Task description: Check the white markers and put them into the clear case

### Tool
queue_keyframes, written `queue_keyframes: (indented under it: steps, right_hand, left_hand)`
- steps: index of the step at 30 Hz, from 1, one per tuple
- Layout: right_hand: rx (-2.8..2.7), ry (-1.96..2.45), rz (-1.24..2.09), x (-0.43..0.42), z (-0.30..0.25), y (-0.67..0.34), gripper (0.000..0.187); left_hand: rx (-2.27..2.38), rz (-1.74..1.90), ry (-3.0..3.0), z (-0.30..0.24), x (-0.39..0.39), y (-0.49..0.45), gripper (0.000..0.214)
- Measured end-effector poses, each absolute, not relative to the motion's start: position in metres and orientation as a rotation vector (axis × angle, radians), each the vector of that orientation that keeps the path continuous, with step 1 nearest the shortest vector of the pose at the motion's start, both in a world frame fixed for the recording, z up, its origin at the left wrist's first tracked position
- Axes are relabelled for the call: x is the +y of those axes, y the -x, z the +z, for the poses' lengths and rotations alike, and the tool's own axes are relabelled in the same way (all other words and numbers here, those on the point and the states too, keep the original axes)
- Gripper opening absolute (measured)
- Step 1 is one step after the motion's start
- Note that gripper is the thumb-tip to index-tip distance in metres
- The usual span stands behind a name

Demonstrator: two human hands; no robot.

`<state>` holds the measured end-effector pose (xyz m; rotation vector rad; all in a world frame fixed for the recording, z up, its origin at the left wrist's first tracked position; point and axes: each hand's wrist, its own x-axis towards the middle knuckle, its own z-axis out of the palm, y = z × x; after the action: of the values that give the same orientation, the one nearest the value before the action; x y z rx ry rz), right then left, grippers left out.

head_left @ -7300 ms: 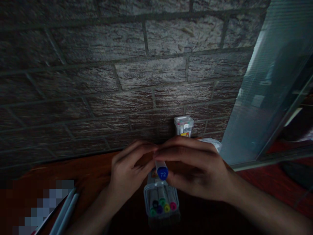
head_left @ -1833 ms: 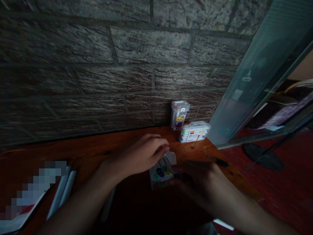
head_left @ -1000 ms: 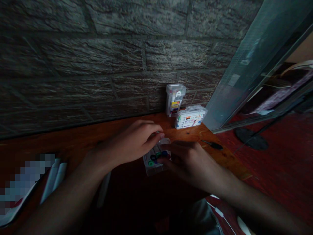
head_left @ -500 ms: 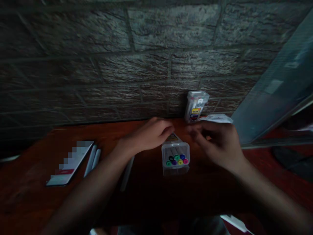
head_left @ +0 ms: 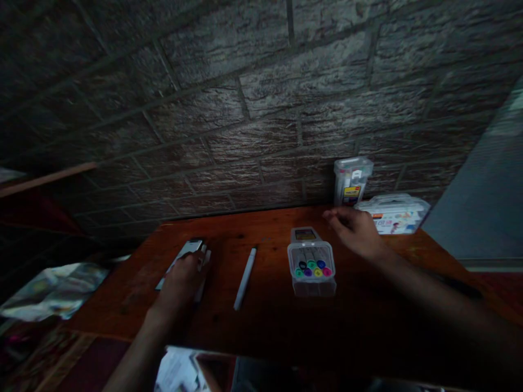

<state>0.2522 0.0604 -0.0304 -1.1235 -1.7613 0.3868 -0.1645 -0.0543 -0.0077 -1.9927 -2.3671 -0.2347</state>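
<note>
My left hand [head_left: 186, 275] is at the left of the table, fingers curled over the white markers [head_left: 200, 294] beside a phone [head_left: 175, 264]. It partly hides both, and its fingertips close around a marker. My right hand [head_left: 355, 228] hovers with thumb and fingers pinched together; whatever may be between them is hidden. Just left of it lies an open clear marker case [head_left: 312, 288], with several markers [head_left: 312, 267] inside, their coloured ends facing me. A single white marker [head_left: 245, 279] lies between the left hand and the case.
Against the stone wall [head_left: 196, 125], a clear upright case [head_left: 353, 179] holds more markers. Beside it stands a white printed carrying box [head_left: 398, 215]. A crumpled silvery sheet [head_left: 57, 288] lies left of the wooden table [head_left: 134, 294], and papers [head_left: 180, 370] show below its front edge.
My left hand has moved from above the open case leftward to the markers by the phone. My right hand stays pinched near the case. The view has turned left.
</note>
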Motion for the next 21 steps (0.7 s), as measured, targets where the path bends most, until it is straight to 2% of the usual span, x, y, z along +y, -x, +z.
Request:
queue_keyframes:
  steps: [4, 10, 17, 19, 21]
  right_hand:
    - [-1.783, 1.128, 0.366, 0.060, -0.029, -0.251, 0.031]
    - [-1.804, 1.095, 0.394, 0.058, -0.031, -0.250, 0.030]
    - [-1.699, 1.042, 0.536, 0.058, -0.027, -0.251, 0.036]
    - [-1.663, 1.011, 0.598, 0.054, -0.021, -0.251, 0.041]
    - [-1.635, 0.965, 0.667, 0.048, -0.013, -0.251, 0.047]
  left_hand:
    - [-2.437, -0.160, 1.967, -0.023, -0.061, 0.162, 0.034]
    - [-2.432, -0.264, 2.100, -0.025, -0.051, 0.137, 0.035]
    - [-2.210, -0.642, 2.288, 0.014, -0.019, 0.086, 0.046]
    - [-2.013, -0.937, 2.442, 0.031, -0.005, 0.059, 0.045]
    - [-1.733, -1.075, 2.607, 0.046, 0.007, 0.030, 0.040]
